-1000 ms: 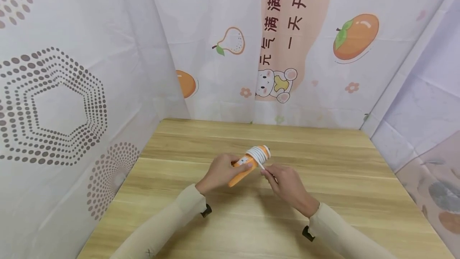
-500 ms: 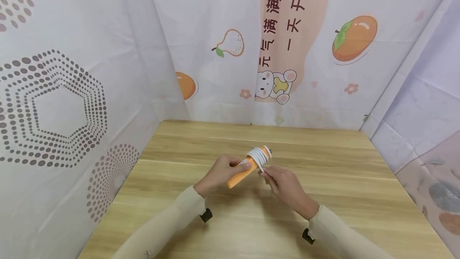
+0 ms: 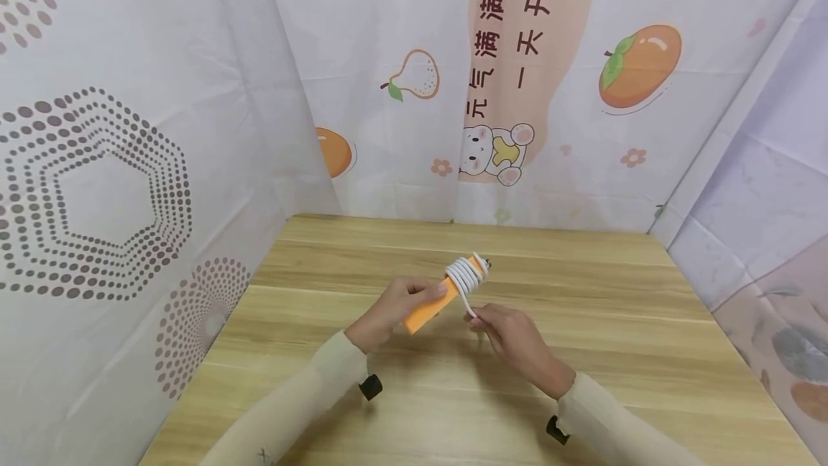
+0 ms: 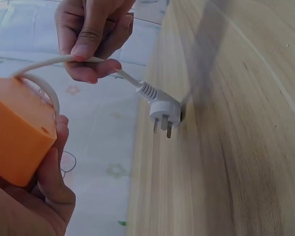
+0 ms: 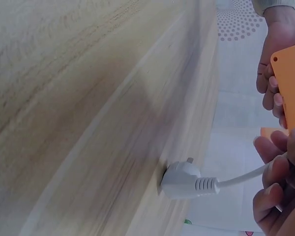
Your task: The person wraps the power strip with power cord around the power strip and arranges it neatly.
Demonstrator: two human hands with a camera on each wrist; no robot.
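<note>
In the head view, an orange power strip (image 3: 423, 313) is held tilted above the table by my left hand (image 3: 396, 309), thumb on one side. White cord (image 3: 463, 276) is wound in several turns round its far end. My right hand (image 3: 517, 344) pinches the cord's free length between thumb and fingers, just right of the strip. In the left wrist view, a white three-pin plug (image 4: 164, 110) hangs from the cord below the pinching fingers, close to the tabletop. The right wrist view shows the same plug (image 5: 182, 181) and the strip's plain orange back (image 5: 292, 83).
A wood-grain table (image 3: 582, 394) lies under both hands. Printed cloth curtains (image 3: 388, 185) stand along its back and both sides. Black bands (image 3: 371, 387) show at the cuffs of the light sleeves.
The power strip has turned over in my left hand: its white-marked face has gone out of sight and a plain orange side shows. My right hand keeps its pinch, with more cord showing between.
</note>
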